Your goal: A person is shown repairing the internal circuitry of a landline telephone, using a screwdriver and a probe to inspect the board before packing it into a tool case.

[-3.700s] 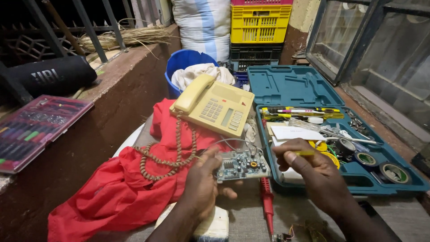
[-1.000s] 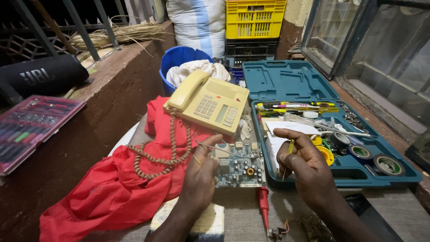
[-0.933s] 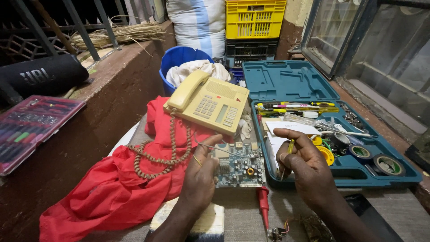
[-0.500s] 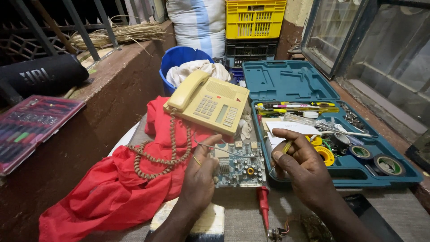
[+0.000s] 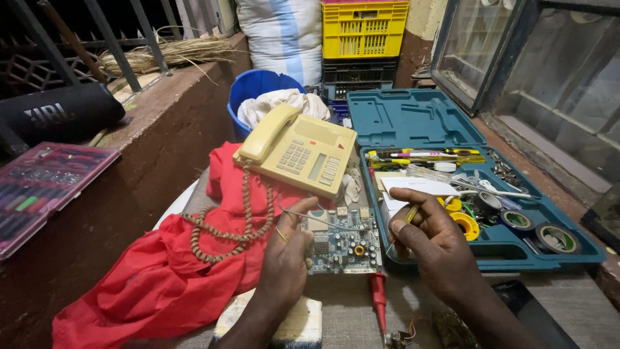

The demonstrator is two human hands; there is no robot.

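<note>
Both hands close: left hand [image 5: 284,258] pinches thin wire [image 5: 323,220] over circuit board [image 5: 342,242], right hand [image 5: 433,239] clamps half-hidden tool [image 5: 403,226].

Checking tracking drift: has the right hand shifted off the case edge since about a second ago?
No. The right hand still sits at the near-left edge of the teal tool case, pinching a thin tool beside the circuit board.

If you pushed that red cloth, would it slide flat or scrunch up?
Probably scrunch: the red cloth already lies in soft folds. It looks floppy and light. The phone sitting on it would likely pin that end.
</note>
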